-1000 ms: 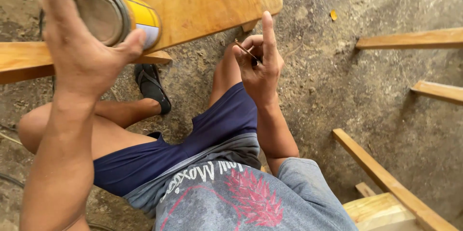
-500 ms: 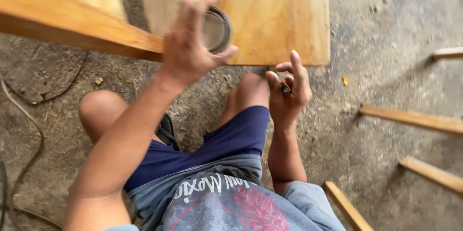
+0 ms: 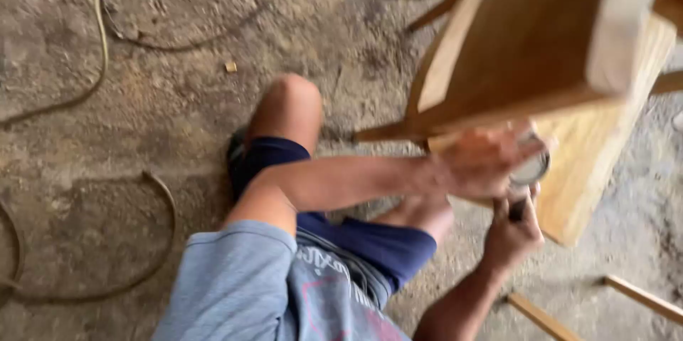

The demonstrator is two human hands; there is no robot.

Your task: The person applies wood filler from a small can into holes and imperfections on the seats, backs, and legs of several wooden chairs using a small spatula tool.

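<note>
The round can [image 3: 532,167] sits at about three o'clock in the view, just under the lower edge of the wooden furniture piece [image 3: 541,35], and only its metal rim shows past the fingers around it. The left hand [image 3: 478,163] is wrapped around the can, arm reaching across the body from nine o'clock; motion blur softens the grip, but the fingers are clearly closed on it. Directly below, toward five o'clock, the right hand [image 3: 511,235] is closed around a small dark tool [image 3: 517,208] whose tip points up at the can's rim; whether it touches the rim cannot be told.

Judging by this, the step in hand looks like working at the can's top with the tool while the other hand steadies it. The next move would seem to call for a firm, level hold on the can and a careful placing of the tool's tip against the rim.

Further out, the person sits on a rough concrete floor [image 3: 142,120], knees bent, with cables [image 3: 99,42] at ten o'clock and loose wooden strips [image 3: 640,297] at four o'clock.
</note>
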